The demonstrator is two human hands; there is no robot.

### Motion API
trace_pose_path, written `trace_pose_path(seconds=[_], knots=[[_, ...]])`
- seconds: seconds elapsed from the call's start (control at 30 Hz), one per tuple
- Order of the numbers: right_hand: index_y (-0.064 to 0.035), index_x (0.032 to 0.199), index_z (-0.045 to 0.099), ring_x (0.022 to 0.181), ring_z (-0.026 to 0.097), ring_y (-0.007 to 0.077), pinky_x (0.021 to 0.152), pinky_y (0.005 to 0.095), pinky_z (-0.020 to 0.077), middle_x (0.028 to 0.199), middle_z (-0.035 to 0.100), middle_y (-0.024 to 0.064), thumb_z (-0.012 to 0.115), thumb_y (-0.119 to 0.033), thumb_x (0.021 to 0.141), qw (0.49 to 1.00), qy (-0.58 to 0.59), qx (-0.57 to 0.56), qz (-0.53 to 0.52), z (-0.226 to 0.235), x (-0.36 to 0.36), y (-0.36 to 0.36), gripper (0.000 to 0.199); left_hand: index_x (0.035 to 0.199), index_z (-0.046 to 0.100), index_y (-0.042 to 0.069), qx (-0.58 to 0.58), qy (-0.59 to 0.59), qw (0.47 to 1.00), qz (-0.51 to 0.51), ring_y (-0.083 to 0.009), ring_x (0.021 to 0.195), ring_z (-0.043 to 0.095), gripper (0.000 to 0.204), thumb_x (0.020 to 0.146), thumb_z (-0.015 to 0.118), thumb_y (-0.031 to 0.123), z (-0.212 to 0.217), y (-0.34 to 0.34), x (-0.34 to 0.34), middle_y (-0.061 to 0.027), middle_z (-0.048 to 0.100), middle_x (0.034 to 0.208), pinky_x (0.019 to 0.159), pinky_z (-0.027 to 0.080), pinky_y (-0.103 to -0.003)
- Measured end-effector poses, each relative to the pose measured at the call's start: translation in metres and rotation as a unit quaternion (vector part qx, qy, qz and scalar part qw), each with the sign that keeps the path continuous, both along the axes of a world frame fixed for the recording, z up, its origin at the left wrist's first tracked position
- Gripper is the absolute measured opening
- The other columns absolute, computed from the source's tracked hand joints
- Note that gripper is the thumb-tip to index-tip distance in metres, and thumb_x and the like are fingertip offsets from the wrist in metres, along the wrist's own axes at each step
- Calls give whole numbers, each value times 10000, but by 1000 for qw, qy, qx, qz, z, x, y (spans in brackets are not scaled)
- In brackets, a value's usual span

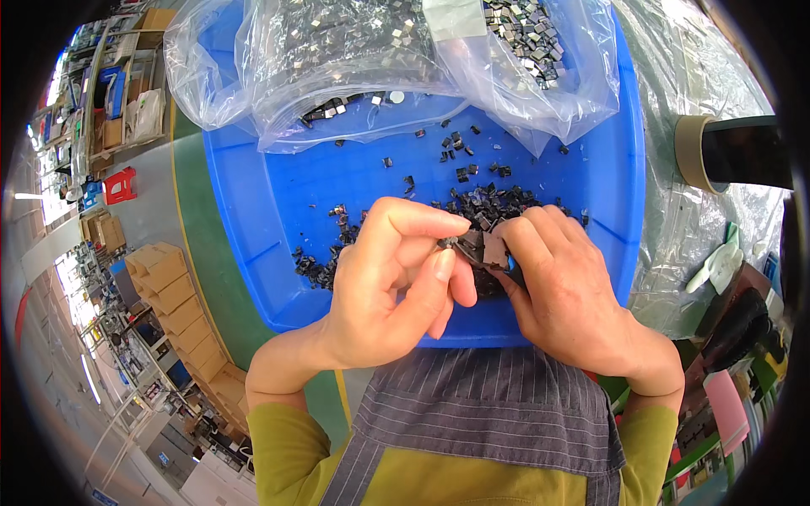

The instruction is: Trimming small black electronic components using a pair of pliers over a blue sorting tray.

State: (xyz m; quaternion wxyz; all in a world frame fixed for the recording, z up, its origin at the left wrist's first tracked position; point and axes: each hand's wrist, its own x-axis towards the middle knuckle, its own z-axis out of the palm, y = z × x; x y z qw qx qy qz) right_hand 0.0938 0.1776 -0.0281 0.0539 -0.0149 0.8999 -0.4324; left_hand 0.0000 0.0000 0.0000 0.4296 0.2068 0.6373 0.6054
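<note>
Both my hands meet over the near side of a blue plastic tub (337,177). Thumb and forefinger of my left hand (384,291) are closed on a small black piece (448,243). My right hand (564,287) is wrapped round a dark, flat brownish piece (494,252), whose kind I cannot make out; its end meets the left fingertips. Small black pieces (498,201) lie heaped beneath and beyond the hands, partly hidden by them. Across the tub's far side lie a clear plastic bag (211,80) and another clear bag (582,105), both with many small shiny square pieces.
Right of the tub, a clear plastic sheet (666,84) covers the surface, bearing a tan-rimmed black roll (693,154) and a white glove-like item (720,266). Cardboard boxes (186,325) and a red stool (120,185) stand on the floor at left.
</note>
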Motion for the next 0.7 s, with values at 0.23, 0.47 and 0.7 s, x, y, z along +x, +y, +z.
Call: trace_pose_path(seconds=[0.23,0.47,0.7], knots=[[-38,1023,527,813,496,310,704,398,384,870,490,112,696,33,612,993,49,105,-31,-2,0,-1,450,1209,343,-9,-27,34,999,-2,-111,505,580,242,977,380,48,2,4,0,-214,650,810,448,406,-188],[-74,872,513,706,448,246,624,365,348,766,427,72,607,-26,659,986,97,124,-52,-6,0,-4,238,1221,330,-9,-16,50,998,-20,-123,526,597,260,975,387,49,2,3,0,-223,655,827,471,415,-193],[-72,831,485,717,476,262,629,374,375,769,446,84,596,-7,662,992,72,97,-34,-1,3,-4,213,1202,391,-12,-6,41,999,-6,-74,577,565,268,943,457,-19,-1,-1,1,-112,630,787,520,452,-194]])
